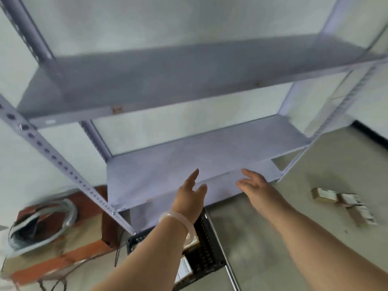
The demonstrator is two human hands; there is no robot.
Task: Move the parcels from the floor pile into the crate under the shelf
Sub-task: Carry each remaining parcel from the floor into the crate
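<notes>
A black perforated crate [207, 246] stands on the floor under the front edge of the grey metal shelf [168, 171], with pale parcels [184, 267] showing inside it. My left forearm crosses over the crate and hides much of it. My left hand [190, 194] is raised in front of the lowest shelf board, fingers straight, holding nothing. My right hand [255, 183] reaches toward the same board's front edge, fingers extended and empty. A few brown parcels with white labels [344, 202] lie on the concrete floor to the right.
The shelf has a second board [189, 76] higher up and perforated uprights [52, 156] slanting at the left. A cardboard box with orange tape [63, 244] and a grey bundle [42, 223] on top stands at the left. Bare concrete floor [273, 238] spreads to the right.
</notes>
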